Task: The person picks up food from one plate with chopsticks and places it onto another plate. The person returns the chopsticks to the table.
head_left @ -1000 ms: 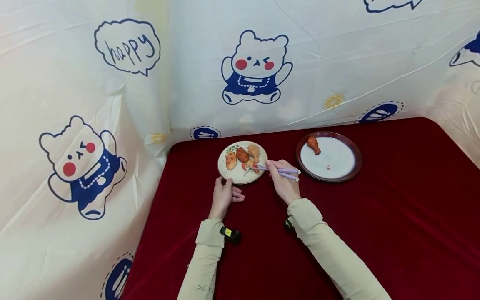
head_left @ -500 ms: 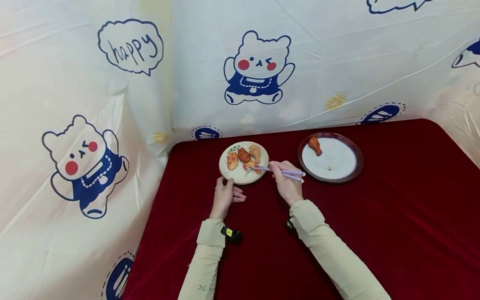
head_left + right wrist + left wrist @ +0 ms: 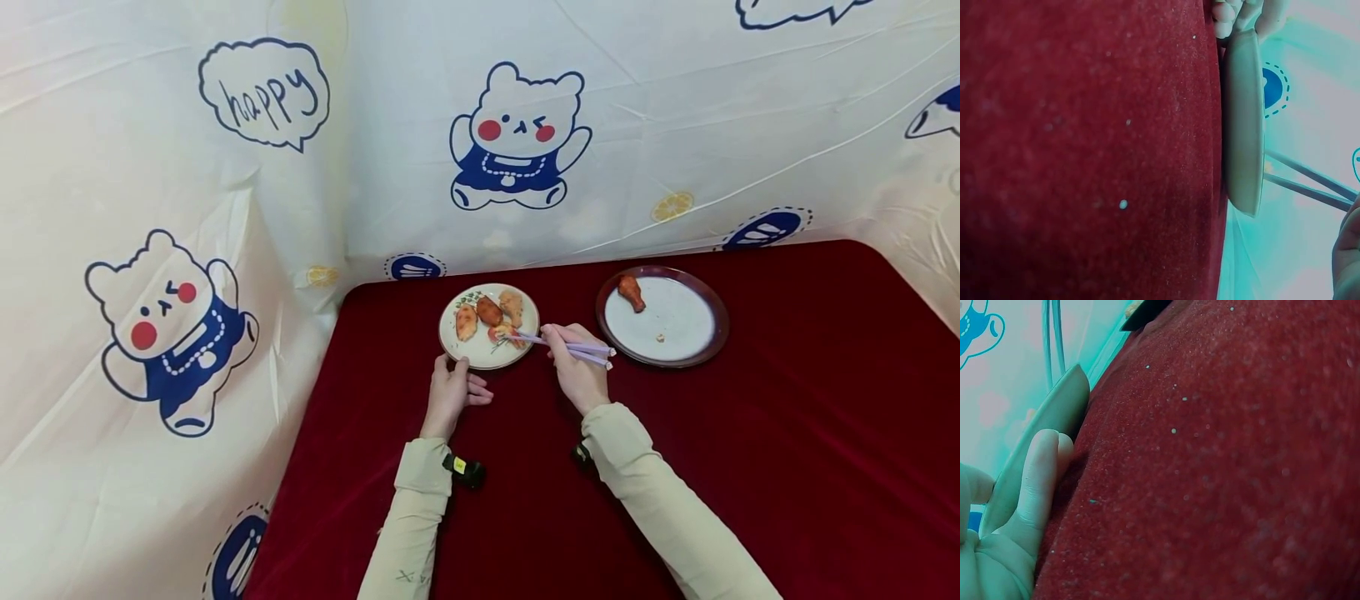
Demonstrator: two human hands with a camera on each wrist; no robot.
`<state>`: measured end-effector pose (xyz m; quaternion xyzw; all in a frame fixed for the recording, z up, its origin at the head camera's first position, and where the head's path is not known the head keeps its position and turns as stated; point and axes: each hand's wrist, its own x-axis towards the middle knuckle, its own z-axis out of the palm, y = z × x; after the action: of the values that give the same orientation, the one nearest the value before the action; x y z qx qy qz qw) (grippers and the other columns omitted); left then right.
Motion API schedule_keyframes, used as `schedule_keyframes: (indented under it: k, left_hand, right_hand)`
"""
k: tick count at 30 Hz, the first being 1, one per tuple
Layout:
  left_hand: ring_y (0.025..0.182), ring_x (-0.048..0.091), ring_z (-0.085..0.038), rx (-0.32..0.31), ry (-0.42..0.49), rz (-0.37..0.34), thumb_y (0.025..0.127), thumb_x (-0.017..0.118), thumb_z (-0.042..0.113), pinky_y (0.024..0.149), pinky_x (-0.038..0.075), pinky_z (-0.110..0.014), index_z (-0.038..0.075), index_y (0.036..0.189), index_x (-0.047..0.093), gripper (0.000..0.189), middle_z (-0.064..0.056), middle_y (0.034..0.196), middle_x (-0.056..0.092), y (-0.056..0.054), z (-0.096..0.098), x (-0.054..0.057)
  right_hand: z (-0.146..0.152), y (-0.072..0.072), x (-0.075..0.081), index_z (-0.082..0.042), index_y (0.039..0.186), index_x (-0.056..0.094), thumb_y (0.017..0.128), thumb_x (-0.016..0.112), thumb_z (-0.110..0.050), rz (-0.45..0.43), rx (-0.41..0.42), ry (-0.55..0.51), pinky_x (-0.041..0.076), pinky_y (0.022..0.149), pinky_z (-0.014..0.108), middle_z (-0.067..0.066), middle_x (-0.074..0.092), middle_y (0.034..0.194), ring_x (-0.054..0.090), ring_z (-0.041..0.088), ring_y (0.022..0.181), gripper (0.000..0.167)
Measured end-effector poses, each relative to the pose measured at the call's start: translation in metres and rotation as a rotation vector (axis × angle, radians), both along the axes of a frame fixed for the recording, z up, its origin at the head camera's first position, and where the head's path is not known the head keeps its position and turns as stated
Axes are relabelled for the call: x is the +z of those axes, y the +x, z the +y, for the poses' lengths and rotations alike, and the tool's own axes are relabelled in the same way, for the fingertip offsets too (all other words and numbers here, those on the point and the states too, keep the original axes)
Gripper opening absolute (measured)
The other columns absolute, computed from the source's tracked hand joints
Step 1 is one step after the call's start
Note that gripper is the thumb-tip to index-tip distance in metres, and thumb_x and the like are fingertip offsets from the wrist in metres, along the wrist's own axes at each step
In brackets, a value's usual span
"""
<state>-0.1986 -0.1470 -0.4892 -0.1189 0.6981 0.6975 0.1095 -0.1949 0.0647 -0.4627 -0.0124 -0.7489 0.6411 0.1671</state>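
1. We see the left hand at 7 o'clock of the small plate, thumb and finger pinching its rim.
2. The right hand, toward 4 o'clock, has its fingers clamped on two purple chopsticks.
3. Their tips meet the reddish piece at 4 o'clock on that plate; we cannot tell whether they squeeze it.
4. There we also find a golden piece at 9 and a brown piece near 12.
5. Toward 3 o'clock, the dark-rimmed plate bears a drumstick.

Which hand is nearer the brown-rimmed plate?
Right. The right hand is just left of the brown-rimmed plate; the left hand is farther off, holding the smaller plate.
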Motion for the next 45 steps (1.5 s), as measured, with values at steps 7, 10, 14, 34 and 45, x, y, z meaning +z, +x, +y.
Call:
schedule_keyframes:
  k: [7,10,14,34,45]
  left_hand:
    - [0.059,0.069,-0.023,0.019,0.005,0.01,0.105,0.039,0.028,0.064,0.063,-0.039,0.009,0.153,0.006,0.061,-0.022,0.087,0.067,-0.005,-0.001,-0.015]
    - [0.057,0.069,-0.021,0.034,-0.011,0.024,0.105,0.039,0.029,0.063,0.063,-0.038,0.009,0.152,0.008,0.06,-0.018,0.084,0.067,-0.004,0.0,-0.017]
    - [0.057,0.068,-0.021,0.04,-0.025,0.042,0.105,0.04,0.028,0.062,0.063,-0.038,0.008,0.151,0.011,0.058,-0.016,0.081,0.067,-0.004,0.001,-0.017]
    - [0.061,0.07,-0.026,-0.002,0.0,0.003,0.105,0.038,0.022,0.065,0.064,-0.039,0.002,0.151,0.007,0.059,-0.026,0.09,0.066,0.006,0.002,0.011]
    - [0.061,0.07,-0.026,-0.001,0.008,0.011,0.105,0.039,0.022,0.065,0.064,-0.039,0.003,0.151,0.01,0.057,-0.026,0.089,0.066,0.006,0.001,0.01]
  right_hand:
    - [0.001,0.0,0.0,-0.002,0.099,0.077,0.092,0.067,-0.025,0.025,-0.015,-0.021,0.047,0.05,0.013,0.014,0.068,0.081,0.064,0.026,0.067,0.026]
    - [0.002,0.0,0.0,-0.003,0.098,0.077,0.093,0.066,-0.025,0.031,-0.016,-0.012,0.048,0.05,0.014,0.013,0.067,0.079,0.064,0.027,0.066,0.025]
    - [0.003,0.001,0.002,-0.006,0.096,0.078,0.094,0.065,-0.026,0.043,-0.006,0.006,0.048,0.05,0.014,0.013,0.067,0.078,0.064,0.038,0.07,0.024]
    - [-0.002,0.0,0.006,-0.008,0.094,0.078,0.094,0.064,-0.027,0.044,0.04,0.16,0.044,0.053,0.015,0.006,0.066,0.076,0.058,0.008,0.066,0.024]
    - [0.0,0.002,0.003,-0.008,0.094,0.078,0.094,0.065,-0.026,0.097,0.043,0.094,0.046,0.053,0.015,0.006,0.067,0.077,0.058,0.005,0.065,0.022]
